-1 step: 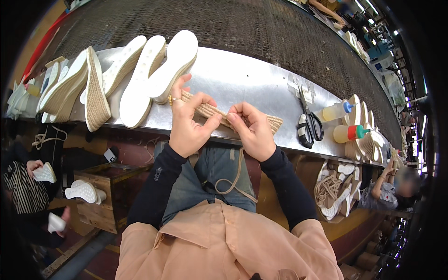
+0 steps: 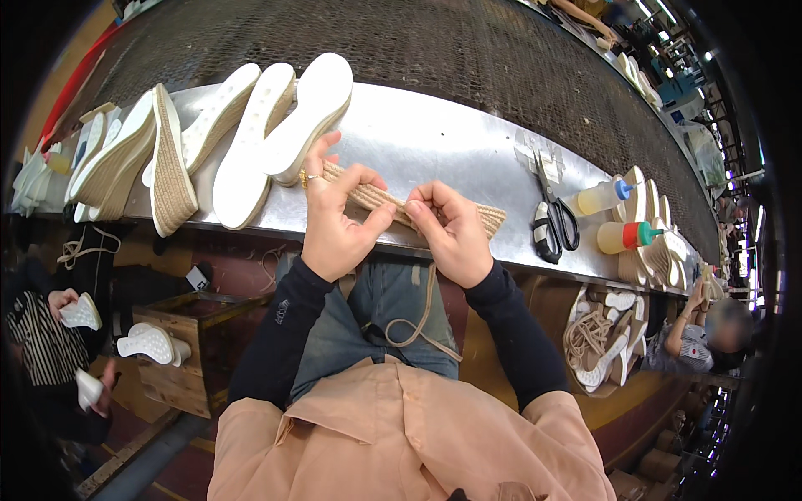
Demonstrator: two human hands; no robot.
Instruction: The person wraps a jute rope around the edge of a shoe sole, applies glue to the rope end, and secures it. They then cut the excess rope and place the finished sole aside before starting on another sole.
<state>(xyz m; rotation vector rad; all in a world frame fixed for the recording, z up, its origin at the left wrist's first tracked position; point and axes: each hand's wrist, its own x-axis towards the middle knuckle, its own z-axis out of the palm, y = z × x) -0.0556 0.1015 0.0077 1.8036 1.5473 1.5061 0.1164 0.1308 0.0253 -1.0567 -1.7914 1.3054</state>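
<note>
Movement since the earlier frame is confined mainly to the far left of the espadrille wedge [image 2: 491, 220], where a co-worker's hand [image 2: 106, 389] has shifted a white sole [image 2: 88, 390] slightly up and leftward; the wearer's hands remain in position. The wedge lies at the near edge of the steel bench [image 2: 455, 127], gripped by both hands. Left hand [image 2: 338, 213]: thumb and index finger curled, tips slightly apart, with the wedge held between them; other fingers raised. Right hand [image 2: 455, 238]: thumb and index finger pinched together on the rope edge; whether a separate strand is caught cannot be told. Progress: braided rope covers the visible side; the edge under the fingertips is judged unfinished. Below the wedge hangs a loose cord [image 2: 403, 342]; its attachment is hidden. Count: one wedge in hand; at least five rope-sided wedges [image 2: 251, 167] to its left, overlap preventing an exact total; one pair of scissors [image 2: 570, 225] to its right; beyond these, two squeeze bottles, one blue-capped [image 2: 595, 201], one green-tipped [image 2: 616, 238].
</note>
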